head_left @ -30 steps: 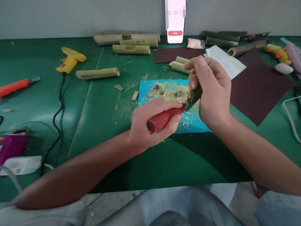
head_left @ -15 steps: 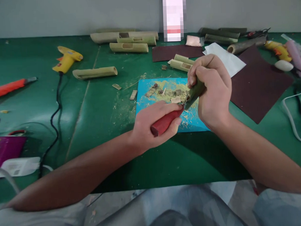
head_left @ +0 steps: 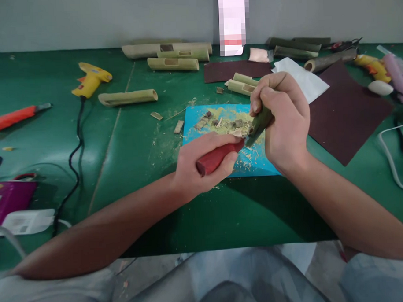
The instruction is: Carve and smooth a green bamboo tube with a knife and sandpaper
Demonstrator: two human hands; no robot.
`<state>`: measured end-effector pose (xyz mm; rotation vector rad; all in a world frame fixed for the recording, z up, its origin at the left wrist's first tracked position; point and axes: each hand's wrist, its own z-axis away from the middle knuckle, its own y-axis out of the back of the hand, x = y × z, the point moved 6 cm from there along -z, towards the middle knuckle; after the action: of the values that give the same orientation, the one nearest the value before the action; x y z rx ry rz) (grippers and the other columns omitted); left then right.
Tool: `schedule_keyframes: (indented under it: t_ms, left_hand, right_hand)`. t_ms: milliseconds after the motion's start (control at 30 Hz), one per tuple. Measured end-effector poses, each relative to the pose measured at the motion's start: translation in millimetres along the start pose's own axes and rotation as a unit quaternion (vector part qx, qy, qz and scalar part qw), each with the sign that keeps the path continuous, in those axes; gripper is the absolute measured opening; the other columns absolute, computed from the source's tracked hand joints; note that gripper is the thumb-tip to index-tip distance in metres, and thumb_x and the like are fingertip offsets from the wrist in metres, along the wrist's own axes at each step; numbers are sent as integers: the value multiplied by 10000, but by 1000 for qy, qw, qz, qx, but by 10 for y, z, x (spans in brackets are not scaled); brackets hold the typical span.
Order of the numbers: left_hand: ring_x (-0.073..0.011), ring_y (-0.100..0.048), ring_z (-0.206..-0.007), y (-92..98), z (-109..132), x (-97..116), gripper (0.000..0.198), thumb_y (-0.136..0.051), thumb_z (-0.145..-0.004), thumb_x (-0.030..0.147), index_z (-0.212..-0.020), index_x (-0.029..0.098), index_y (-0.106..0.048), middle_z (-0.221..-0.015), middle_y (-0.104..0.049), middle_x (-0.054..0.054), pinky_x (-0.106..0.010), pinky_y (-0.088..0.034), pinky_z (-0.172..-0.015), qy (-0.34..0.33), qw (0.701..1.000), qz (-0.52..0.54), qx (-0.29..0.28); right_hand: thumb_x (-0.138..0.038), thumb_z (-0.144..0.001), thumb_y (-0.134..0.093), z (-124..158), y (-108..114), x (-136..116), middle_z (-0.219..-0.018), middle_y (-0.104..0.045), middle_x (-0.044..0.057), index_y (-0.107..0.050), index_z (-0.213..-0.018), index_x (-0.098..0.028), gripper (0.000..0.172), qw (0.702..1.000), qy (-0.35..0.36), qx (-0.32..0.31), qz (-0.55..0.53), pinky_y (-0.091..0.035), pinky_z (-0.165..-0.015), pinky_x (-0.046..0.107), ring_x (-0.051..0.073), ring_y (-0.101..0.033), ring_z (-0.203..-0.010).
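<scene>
My left hand (head_left: 197,164) is closed around the red handle of a carving knife (head_left: 218,157). Its short metal tip meets the lower end of a green bamboo piece (head_left: 260,124), by a small cut opening; the blade's exact shape is hidden. Gripped in my right hand (head_left: 286,117), the bamboo slants down to the left, its upper part covered by my fingers. Beneath both hands lies a blue sheet (head_left: 194,120) strewn with bamboo shavings (head_left: 226,117) and a few small chips.
Cut bamboo tubes (head_left: 128,97) lie left and along the back. A yellow glue gun (head_left: 92,80) with a black cord and an orange-handled tool (head_left: 15,118) are at left. Brown sandpaper (head_left: 345,115), white paper (head_left: 300,79) and a second yellow tool (head_left: 372,68) are at right.
My left hand and the red handle have shifted slightly left and up, and the handle lies a bit flatter. My right hand keeps the bamboo nearly in place.
</scene>
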<state>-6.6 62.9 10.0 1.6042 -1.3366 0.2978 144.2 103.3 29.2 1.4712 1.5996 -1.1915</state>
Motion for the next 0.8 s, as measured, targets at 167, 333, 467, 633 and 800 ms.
schedule_keyframes:
  t_ms: [167, 333, 467, 633, 800]
  left_hand:
    - [-196, -717, -871, 84, -33, 33, 210, -621, -894, 280, -1082, 268, -713, -1003, -758, -13, -338, -577, -829, -16, 999, -10, 39]
    - [-185, -722, -924, 75, -19, -6, 195, -607, -916, 245, -1083, 244, -709, -1037, -757, -12, -324, -594, -862, -22, 998, 23, 54]
    - [-184, -718, -916, -8, -20, -34, 190, -584, -923, 245, -1072, 235, -702, -1031, -756, -25, -328, -586, -839, -28, 999, -13, 25]
    - [-188, -718, -928, 73, -30, -23, 181, -619, -918, 261, -1066, 247, -722, -1029, -755, -17, -344, -585, -879, -20, 997, 36, 68]
    - [-189, -718, -944, 42, 14, -114, 189, -631, -909, 252, -1070, 255, -729, -1041, -757, -9, -343, -595, -886, 13, 995, 65, 70]
  right_hand:
    - [-152, -874, -513, -24, 8, 39, -719, -480, 7, -541, -713, -262, 197, 1000, 14, -3, -11, -405, -664, 333, 180, -454, -662]
    - [-145, -877, -503, -23, 20, 45, -716, -480, 8, -558, -725, -273, 206, 1000, 18, 5, -11, -406, -658, 336, 186, -454, -668]
    - [-171, -892, -518, -23, 10, 43, -720, -484, 9, -563, -730, -272, 197, 1000, 20, -6, -11, -400, -649, 328, 184, -445, -673]
    - [-182, -898, -511, -24, 17, 52, -739, -488, 5, -534, -730, -272, 193, 1000, 13, -9, 6, -424, -680, 320, 182, -464, -685]
    - [-188, -892, -511, -10, 26, 46, -745, -483, 4, -542, -748, -278, 172, 1000, 5, -2, 13, -433, -682, 318, 186, -469, -698]
